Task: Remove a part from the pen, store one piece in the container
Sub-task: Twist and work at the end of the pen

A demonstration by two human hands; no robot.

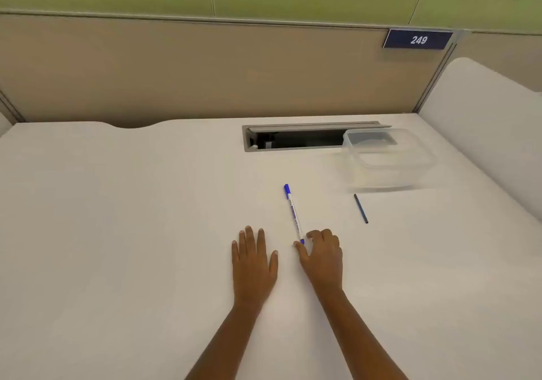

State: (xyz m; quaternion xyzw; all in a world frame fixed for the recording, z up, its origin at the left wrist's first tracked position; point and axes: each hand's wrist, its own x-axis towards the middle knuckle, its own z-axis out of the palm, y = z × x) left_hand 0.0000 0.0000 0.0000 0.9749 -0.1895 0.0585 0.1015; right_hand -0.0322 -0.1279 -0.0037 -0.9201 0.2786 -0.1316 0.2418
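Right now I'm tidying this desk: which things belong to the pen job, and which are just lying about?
Job: pen, container, right hand pinching the pen's end, thin dark stick, maybe a pen part.
Lying about: cable slot, number plate.

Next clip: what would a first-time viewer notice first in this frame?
The hands draw the eye at centre: the left hand lies flat on the white desk, while the right hand pinches the near end of a blue-capped white pen. To the right, a thin dark rod lies just in front of a clear plastic container. A 249 number plate hangs on the partition.
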